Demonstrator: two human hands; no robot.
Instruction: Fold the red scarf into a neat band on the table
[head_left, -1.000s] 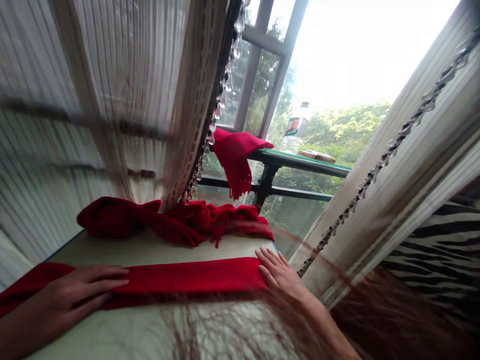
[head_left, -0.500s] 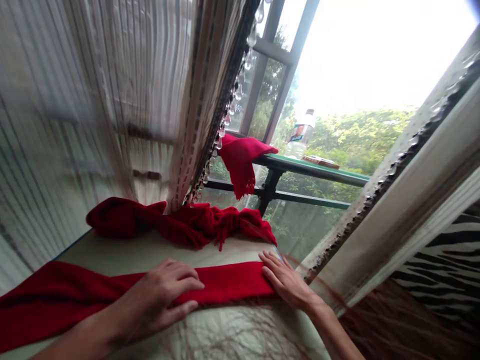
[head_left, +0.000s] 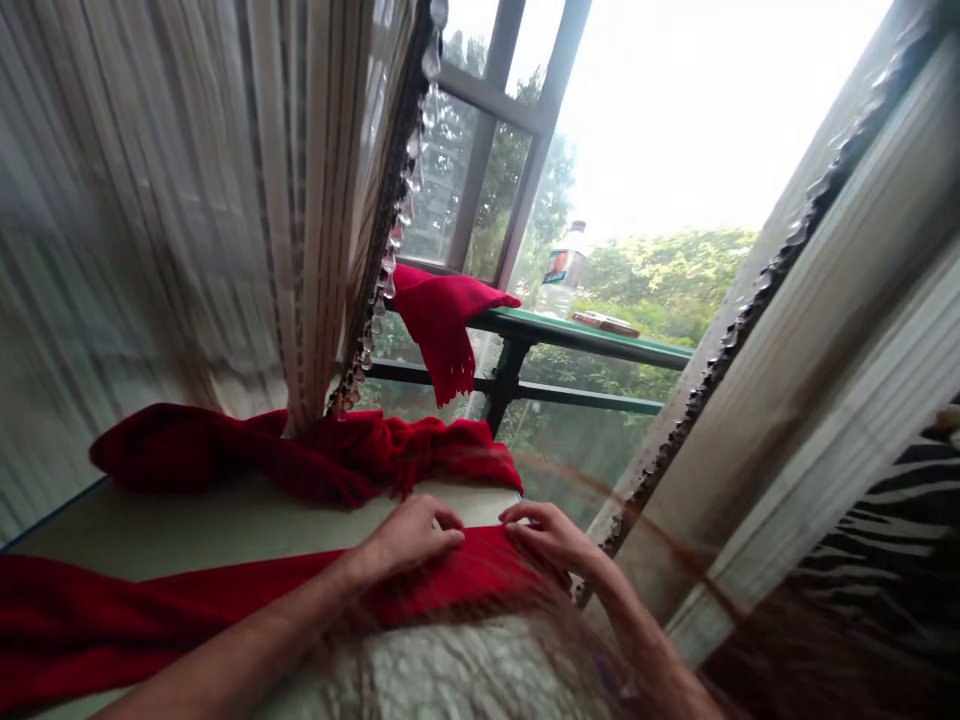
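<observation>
Right now both my hands are at the far edge of the red scarf (head_left: 240,595), which lies stretched flat across the pale worktop (head_left: 184,528) and runs out well to the left of them. My left hand (head_left: 411,537) is bent at the wrist, thumb and forefinger drawn together on that edge in a pinch. Just beside it, my right hand (head_left: 551,532) has its fingers curled over the same edge near the scarf's right end; I can't tell whether they grip it. Dark, blurred strands cross the cloth on the near side of my hands.

Beyond my hands, a rumpled red heap of cloth (head_left: 300,462) lies along the worktop's far side. Farther off, a fringed red cloth (head_left: 442,322) hangs over the green railing (head_left: 645,350), with a clear bottle (head_left: 562,272) standing to its right.
</observation>
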